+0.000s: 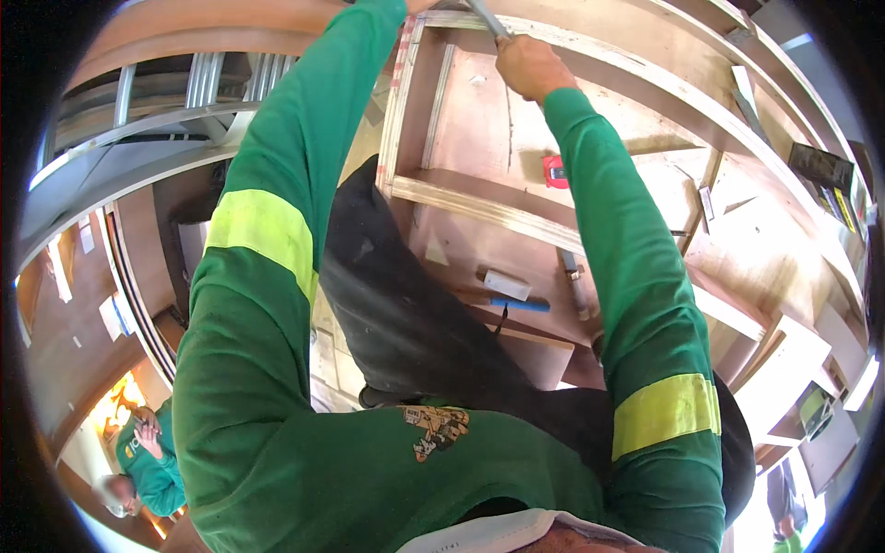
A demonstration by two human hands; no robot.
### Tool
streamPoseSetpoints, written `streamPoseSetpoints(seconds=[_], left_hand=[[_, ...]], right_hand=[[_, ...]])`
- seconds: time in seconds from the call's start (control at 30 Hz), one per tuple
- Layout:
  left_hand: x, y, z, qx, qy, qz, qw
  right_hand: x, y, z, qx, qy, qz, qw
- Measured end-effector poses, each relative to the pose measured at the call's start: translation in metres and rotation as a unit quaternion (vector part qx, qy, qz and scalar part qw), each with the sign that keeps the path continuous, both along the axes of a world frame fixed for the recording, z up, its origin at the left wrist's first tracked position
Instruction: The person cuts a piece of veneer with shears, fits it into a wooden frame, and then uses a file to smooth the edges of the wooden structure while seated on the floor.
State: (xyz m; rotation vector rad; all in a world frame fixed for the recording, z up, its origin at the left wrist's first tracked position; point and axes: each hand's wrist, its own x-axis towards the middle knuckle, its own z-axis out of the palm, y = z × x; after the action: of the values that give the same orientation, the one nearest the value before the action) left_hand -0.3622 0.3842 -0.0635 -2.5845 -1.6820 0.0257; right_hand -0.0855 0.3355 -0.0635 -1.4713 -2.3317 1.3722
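Observation:
My right hand (533, 66) is closed around a long grey tool handle (489, 18) at the top of the view. Its far end runs out of the picture, so I cannot tell what kind of tool it is. Only a sliver of my left hand (420, 4) shows at the upper edge, near a corner of the wooden frame (402, 92); its fingers are hidden. Inside the frame, left of my right forearm, lies a small red object (555, 172), possibly a tape measure.
Below the frame's crosspiece lie a white block (507, 285), a blue-handled tool (519, 304) and a long grey tool (573, 284). A metal ladder (123, 95) lies at the upper left. Another person (147, 461) is at the lower left. Boxes (819, 170) sit far right.

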Motion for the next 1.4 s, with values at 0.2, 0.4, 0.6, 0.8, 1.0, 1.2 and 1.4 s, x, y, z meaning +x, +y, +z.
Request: streamPoseSetpoints(seconds=[0.2, 0.4, 0.6, 0.8, 1.0, 1.2, 1.4], left_hand=[[0.034, -0.029, 0.013, -0.014, -0.061, 0.045, 0.997], [0.010, -0.022, 0.016, -0.029, 0.014, -0.013, 0.999], [-0.012, -0.007, 0.005, 0.029, 0.017, -0.035, 0.999], [0.024, -0.074, 0.032, -0.097, -0.097, 0.041, 0.990], [0.008, -0.047, 0.024, -0.044, -0.017, -0.003, 0.999], [0.014, -0.038, 0.033, -0.057, -0.023, 0.045, 0.997], [0.036, -0.096, 0.022, -0.002, -0.132, 0.053, 0.990]], right_hand=[[0.024, -0.039, -0.058, 0.294, -0.005, 0.086, 0.952], [0.016, -0.023, -0.022, 0.199, 0.011, 0.117, 0.973], [-0.013, -0.023, 0.027, -0.018, 0.032, -0.035, 0.999], [0.005, -0.072, 0.007, 0.058, -0.016, -0.007, 0.998], [-0.002, -0.046, -0.011, 0.178, 0.018, 0.071, 0.981], [-0.015, -0.040, -0.003, 0.089, 0.034, -0.020, 0.995], [0.007, -0.082, 0.006, 0.075, 0.020, -0.041, 0.996]])
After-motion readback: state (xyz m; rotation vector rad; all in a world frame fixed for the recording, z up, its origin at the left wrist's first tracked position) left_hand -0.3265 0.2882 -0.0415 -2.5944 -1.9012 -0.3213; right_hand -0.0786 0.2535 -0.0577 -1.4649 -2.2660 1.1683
